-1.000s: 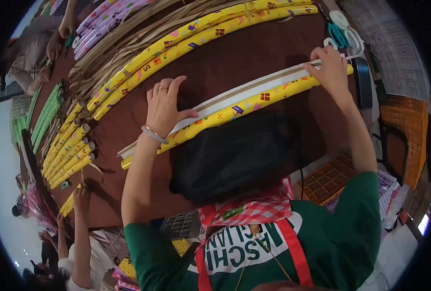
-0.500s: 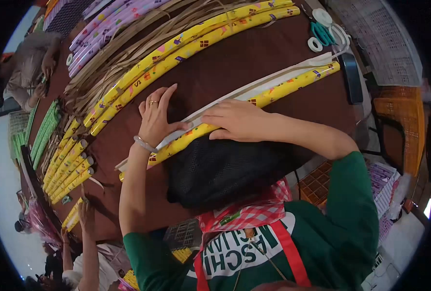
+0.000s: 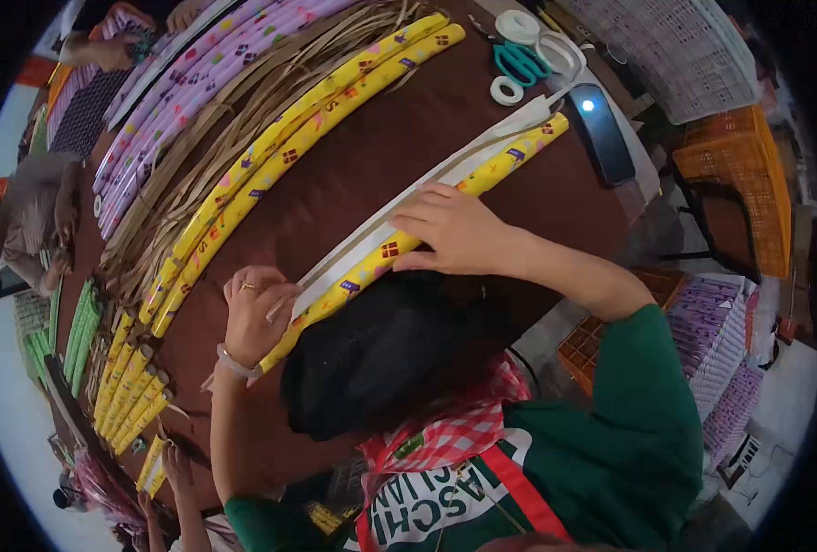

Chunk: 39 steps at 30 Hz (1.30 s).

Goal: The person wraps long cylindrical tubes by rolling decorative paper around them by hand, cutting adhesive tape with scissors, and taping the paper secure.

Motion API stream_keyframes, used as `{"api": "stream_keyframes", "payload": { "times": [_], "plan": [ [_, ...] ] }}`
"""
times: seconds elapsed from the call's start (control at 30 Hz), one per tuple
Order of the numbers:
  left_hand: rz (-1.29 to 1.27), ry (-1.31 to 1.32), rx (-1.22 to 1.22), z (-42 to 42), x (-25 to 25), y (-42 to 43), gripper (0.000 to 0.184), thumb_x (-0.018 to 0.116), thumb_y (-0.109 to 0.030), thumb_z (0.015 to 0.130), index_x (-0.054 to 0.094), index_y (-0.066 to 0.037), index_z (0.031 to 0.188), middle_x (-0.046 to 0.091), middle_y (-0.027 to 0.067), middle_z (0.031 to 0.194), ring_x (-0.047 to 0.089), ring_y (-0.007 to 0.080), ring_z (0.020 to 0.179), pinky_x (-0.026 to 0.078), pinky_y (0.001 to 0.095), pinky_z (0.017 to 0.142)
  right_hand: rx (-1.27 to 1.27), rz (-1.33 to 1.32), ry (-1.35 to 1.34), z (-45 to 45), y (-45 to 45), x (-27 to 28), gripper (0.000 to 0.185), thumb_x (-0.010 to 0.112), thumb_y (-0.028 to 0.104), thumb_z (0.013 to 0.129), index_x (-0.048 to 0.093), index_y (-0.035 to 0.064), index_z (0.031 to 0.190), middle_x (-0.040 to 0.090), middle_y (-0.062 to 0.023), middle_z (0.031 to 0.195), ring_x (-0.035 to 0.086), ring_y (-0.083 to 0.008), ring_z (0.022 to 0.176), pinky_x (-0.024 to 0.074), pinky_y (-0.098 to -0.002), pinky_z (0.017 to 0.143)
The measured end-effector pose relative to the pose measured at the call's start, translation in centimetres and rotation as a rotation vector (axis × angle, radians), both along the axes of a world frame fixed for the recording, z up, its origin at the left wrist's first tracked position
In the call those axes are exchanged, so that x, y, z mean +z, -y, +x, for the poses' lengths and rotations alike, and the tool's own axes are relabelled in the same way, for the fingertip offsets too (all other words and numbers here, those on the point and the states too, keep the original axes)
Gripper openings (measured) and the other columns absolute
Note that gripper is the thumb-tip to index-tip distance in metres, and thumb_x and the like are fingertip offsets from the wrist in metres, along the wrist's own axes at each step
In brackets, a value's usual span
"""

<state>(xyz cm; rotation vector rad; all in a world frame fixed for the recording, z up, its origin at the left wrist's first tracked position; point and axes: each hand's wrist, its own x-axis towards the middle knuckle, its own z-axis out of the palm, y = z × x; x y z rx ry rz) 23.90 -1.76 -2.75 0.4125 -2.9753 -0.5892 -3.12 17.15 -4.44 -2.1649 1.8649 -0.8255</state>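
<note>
Counted: one long yellow printed tube with white flap (image 3: 369, 269); two further long yellow printed tubes (image 3: 285, 158); one pair of teal-handled scissors (image 3: 524, 66); one black rectangular device (image 3: 606, 138).

The yellow roll (image 3: 496, 172) is smooth, glossy paper; the brown table cover (image 3: 353, 175) matt, perhaps cloth; the orange basket (image 3: 762, 156) plastic.

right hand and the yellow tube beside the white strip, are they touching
Touching: the head view shows the right hand laid over the yellow tube, thumb at its near edge.
</note>
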Motion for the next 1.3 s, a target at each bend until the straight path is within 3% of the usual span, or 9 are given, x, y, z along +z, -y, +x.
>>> {"api": "stream_keyframes", "payload": {
  "times": [0.23,0.33,0.47,0.6,0.73,0.9,1.1,1.17,1.3],
  "plan": [
    [0.249,-0.161,-0.085,-15.3,-0.7,-5.3,0.020,0.057,0.001,0.079,0.061,-0.004,0.098,0.060,0.0132,0.093,0.058,0.0329,0.088,0.049,0.0391,0.075,-0.045,-0.122,0.089,-1.1,0.1,-1.9,0.023,0.063,0.026,0.083,0.063,0.0038,0.088,0.062,-0.0079,0.085,0.059,-0.0264,0.084,0.0431,-0.0379,0.082],
    [0.345,-0.151,-0.162,-19.0,-2.4,-5.3,0.021,0.053,0.002,0.080,0.059,-0.004,0.100,0.060,0.0136,0.093,0.059,0.0318,0.088,0.050,0.0392,0.075,-0.306,-0.137,0.227,-5.0,-1.9,0.5,0.011,0.060,0.019,0.082,0.063,0.0080,0.080,0.062,-0.0040,0.085,0.059,-0.0240,0.085,0.0431,-0.0387,0.081],
    [0.186,-0.132,-0.209,-19.8,-3.0,-5.8,0.023,0.058,-0.002,0.079,0.062,-0.005,0.102,0.059,0.0130,0.088,0.058,0.0315,0.083,0.049,0.0397,0.071,-0.437,-0.128,-0.105,-14.2,-4.2,1.5,0.013,0.059,0.023,0.085,0.064,0.0114,0.084,0.061,-0.0018,0.085,0.057,-0.0225,0.087,0.0418,-0.0367,0.081],
    [0.118,-0.051,-0.179,-19.8,-2.1,-6.5,0.037,0.055,-0.001,0.080,0.059,-0.010,0.116,0.057,0.0116,0.092,0.059,0.0305,0.084,0.049,0.0382,0.071,-0.352,0.104,-0.093,-19.9,-3.4,0.8,0.017,0.057,0.027,0.087,0.067,0.0129,0.088,0.064,-0.0019,0.087,0.058,-0.0222,0.086,0.0428,-0.0355,0.080],
    [0.025,0.005,-0.225,-20.0,-1.9,-6.6,0.046,0.053,-0.002,0.081,0.057,-0.017,0.124,0.054,0.0095,0.091,0.058,0.0284,0.082,0.049,0.0364,0.069,-0.257,0.450,0.097,-20.9,-1.8,2.6,0.027,0.055,0.029,0.087,0.067,0.0069,0.080,0.062,-0.0074,0.070,0.059,-0.0253,0.071,0.0458,-0.0370,0.065],
    [-0.024,0.044,-0.267,-20.3,-1.6,-6.2,0.044,0.054,-0.003,0.080,0.060,-0.019,0.121,0.053,0.0081,0.088,0.057,0.0265,0.078,0.049,0.0351,0.066,-0.266,0.654,-0.158,-20.5,-0.1,4.0,0.034,0.054,0.036,0.084,0.066,0.0080,0.068,0.059,-0.0059,0.058,0.058,-0.0255,0.057,0.0430,-0.0390,0.054],
    [0.021,0.002,-0.141,-20.6,-1.9,-7.1,0.058,0.055,-0.006,0.082,0.043,-0.025,0.136,0.054,0.0101,0.088,0.059,0.0271,0.080,0.051,0.0372,0.066,-0.151,0.669,-0.007,-21.7,-0.3,3.8,0.029,0.058,0.034,0.080,0.067,0.0063,0.074,0.058,-0.0066,0.061,0.056,-0.0207,0.058,0.0417,-0.0351,0.057],
    [-0.106,0.223,-0.223,-21.8,-0.6,-7.4,0.068,0.052,-0.006,0.084,0.028,-0.028,0.144,0.055,0.0113,0.089,0.061,0.0279,0.083,0.052,0.0394,0.066,-0.223,0.645,0.007,-21.2,-0.5,4.0,0.029,0.057,0.034,0.081,0.067,0.0068,0.078,0.060,-0.0067,0.065,0.058,-0.0220,0.063,0.0428,-0.0354,0.059],
    [-0.188,0.329,-0.256,-23.0,-0.1,-7.6,0.070,0.050,-0.006,0.086,0.023,-0.029,0.146,0.055,0.0112,0.088,0.061,0.0281,0.084,0.052,0.0404,0.065,-0.276,0.653,-0.023,-20.9,-0.3,3.9,0.028,0.056,0.033,0.081,0.068,0.0077,0.080,0.061,-0.0069,0.068,0.059,-0.0239,0.066,0.0435,-0.0365,0.061]
  ]
}}
